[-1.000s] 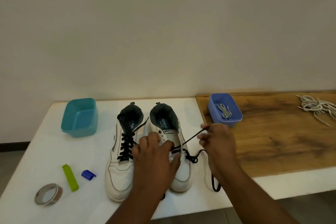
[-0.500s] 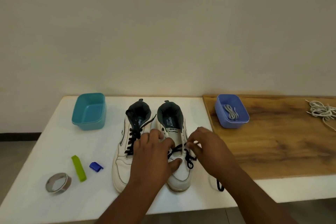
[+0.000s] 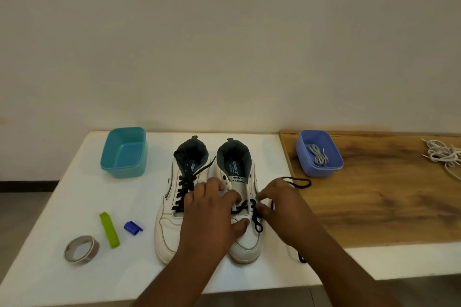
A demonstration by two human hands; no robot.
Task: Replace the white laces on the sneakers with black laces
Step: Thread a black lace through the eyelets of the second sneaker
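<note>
Two white sneakers stand side by side on the white table [image 3: 74, 197]. The left sneaker [image 3: 172, 209] is laced in black. The right sneaker [image 3: 245, 239] has a black lace [image 3: 243, 207] only across its lower eyelets. My left hand [image 3: 212, 214] grips the right sneaker's front, thumb on the toe. My right hand [image 3: 282, 207] pinches the black lace at the shoe's right eyelets. A loop of that lace [image 3: 299, 182] trails behind my right hand, and its other end [image 3: 301, 258] hangs at the table's front edge.
A teal tub [image 3: 124, 154] stands at the back left. A blue tub [image 3: 320, 154] with a grey lace sits on the wooden board [image 3: 386, 202]. White laces [image 3: 444, 154] lie far right. A tape roll [image 3: 81, 249], green clip [image 3: 109, 229] and blue clip [image 3: 132, 228] lie front left.
My right hand came in from pulling the lace taut out to the right, back to the shoe's eyelets. The slack lace now loops behind it. My left hand stayed on the sneaker.
</note>
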